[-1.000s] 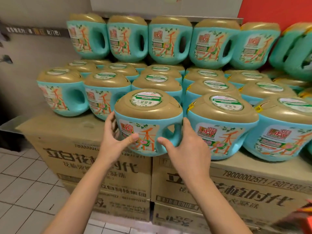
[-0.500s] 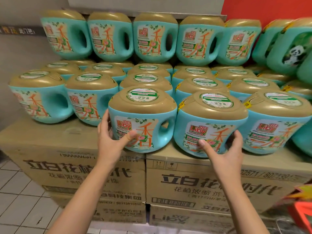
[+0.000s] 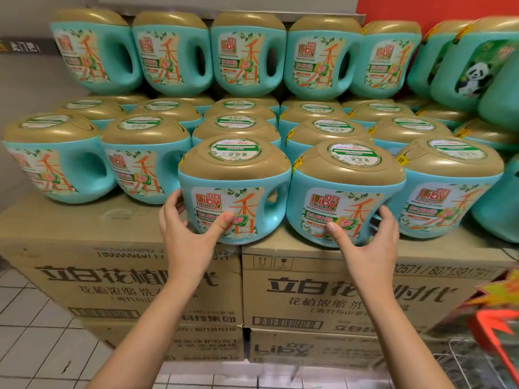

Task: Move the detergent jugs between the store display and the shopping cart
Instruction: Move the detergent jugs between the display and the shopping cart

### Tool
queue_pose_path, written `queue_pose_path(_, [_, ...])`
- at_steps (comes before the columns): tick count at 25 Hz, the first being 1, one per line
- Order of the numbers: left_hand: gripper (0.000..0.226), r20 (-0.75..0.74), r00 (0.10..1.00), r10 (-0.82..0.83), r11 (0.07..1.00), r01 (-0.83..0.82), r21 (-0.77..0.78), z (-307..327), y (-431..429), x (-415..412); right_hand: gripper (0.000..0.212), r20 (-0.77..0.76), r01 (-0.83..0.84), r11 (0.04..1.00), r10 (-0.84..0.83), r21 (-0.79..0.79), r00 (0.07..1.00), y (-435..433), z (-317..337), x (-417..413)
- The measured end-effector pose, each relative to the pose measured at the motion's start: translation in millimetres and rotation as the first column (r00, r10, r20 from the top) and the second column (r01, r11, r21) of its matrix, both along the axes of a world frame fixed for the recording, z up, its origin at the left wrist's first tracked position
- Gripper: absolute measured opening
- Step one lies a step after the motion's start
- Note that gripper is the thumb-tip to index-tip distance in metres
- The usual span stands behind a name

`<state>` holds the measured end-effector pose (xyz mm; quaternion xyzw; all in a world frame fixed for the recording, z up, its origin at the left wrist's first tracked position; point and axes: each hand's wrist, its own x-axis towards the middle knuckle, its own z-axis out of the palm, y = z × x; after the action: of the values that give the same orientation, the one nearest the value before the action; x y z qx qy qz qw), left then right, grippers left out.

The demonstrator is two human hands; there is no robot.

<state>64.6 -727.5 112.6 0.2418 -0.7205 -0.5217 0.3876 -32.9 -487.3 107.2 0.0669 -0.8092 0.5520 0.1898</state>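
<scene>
Teal detergent jugs with gold caps stand in rows on the store display. At the front edge, my left hand [image 3: 188, 240] holds the left side of the middle jug [image 3: 236, 175], thumb on its label and fingers curled round its flank. My right hand [image 3: 368, 248] holds the neighbouring jug [image 3: 345, 181] low down, thumb on the label and fingers wrapped round its right side by the handle. Both jugs stand upright on the cardboard boxes [image 3: 126, 248], touching each other.
More jugs crowd behind and on both sides, with a second tier [image 3: 247, 54] stacked at the back. The wire shopping cart [image 3: 471, 360] shows at the lower right, under a red and yellow sign [image 3: 497, 313]. A white tiled floor [image 3: 33, 346] lies at the lower left.
My right hand left the middle jug's handle and moved right onto the neighbouring jug. My left hand stayed on the middle jug, which now sits closer to its neighbour.
</scene>
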Motion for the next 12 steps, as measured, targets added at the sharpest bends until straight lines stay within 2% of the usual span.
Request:
queue_pose_path(4, [0.052,-0.114,0.993,0.032,0.999,-0.028,0.037,-16,16,19,0.047,-0.04,0.062,0.995,-0.065,-0.078,0.997,15,-15,31])
queue_pose_path(7, [0.03,-0.149,0.986,-0.076,0.98,0.101,0.171,-36,38,43,0.023,0.027,0.028,0.994,-0.025,-0.109,0.999,35,-41,67])
queue_pose_path(10, [0.025,-0.01,0.95,-0.312,0.915,0.303,0.267,-62,75,74,0.023,0.232,0.004,0.98,0.043,-0.198,0.972,62,-78,115])
queue_pose_path(12, [0.018,0.111,0.882,-0.458,0.84,0.389,0.378,-82,105,95,0.021,0.359,0.052,0.97,0.039,-0.239,0.933,90,-97,150])
